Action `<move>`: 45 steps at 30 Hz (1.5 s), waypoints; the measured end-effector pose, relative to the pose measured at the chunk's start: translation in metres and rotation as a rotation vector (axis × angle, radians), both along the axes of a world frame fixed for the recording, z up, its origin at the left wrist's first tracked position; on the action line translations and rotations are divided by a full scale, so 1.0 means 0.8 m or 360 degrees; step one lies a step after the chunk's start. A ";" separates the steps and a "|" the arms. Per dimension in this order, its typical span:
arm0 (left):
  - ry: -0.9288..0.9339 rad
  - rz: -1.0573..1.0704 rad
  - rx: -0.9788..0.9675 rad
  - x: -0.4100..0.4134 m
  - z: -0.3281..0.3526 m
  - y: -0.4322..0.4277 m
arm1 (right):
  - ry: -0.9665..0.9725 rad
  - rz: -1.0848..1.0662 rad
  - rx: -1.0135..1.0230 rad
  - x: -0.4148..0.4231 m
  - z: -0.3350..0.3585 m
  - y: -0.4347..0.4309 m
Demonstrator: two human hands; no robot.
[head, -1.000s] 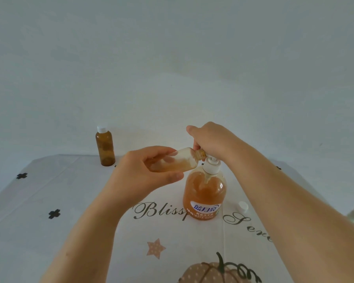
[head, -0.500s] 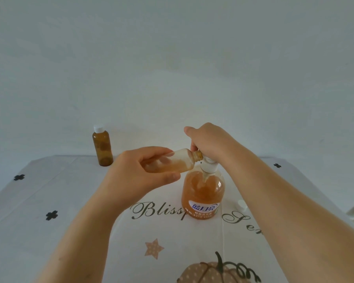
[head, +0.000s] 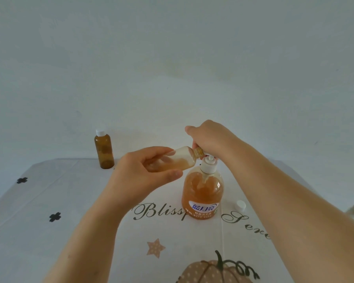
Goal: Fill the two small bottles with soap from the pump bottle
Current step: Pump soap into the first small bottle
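The pump bottle (head: 202, 193), clear with orange soap and a blue label, stands at the table's middle. My right hand (head: 207, 137) is closed over its white pump head, which it hides. My left hand (head: 143, 170) grips a small uncapped amber bottle (head: 183, 159), tilted almost flat, its neck up against the pump nozzle under my right hand. Soap lies along its lower side. A second small amber bottle (head: 104, 150) with a white cap stands upright at the far left of the table.
A loose white cap (head: 240, 205) lies on the tablecloth (head: 49, 201) just right of the pump bottle, next to my right forearm. The cloth is white with printed lettering, stars and a pumpkin. A pale wall rises close behind the table.
The pump collar sat lower half a second ago and stands a little higher now. The tilted small bottle stays at the nozzle. The camera shifted slightly.
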State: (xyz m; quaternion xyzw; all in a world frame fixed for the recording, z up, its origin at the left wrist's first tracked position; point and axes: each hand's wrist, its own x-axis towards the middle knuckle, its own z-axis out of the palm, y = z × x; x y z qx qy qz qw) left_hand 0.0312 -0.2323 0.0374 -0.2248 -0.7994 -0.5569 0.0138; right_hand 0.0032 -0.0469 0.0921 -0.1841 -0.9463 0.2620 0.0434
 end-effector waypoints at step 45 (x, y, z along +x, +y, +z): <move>-0.0047 -0.0012 -0.0027 -0.010 -0.009 0.002 | 0.0119 -0.0066 0.0118 0.002 -0.015 0.001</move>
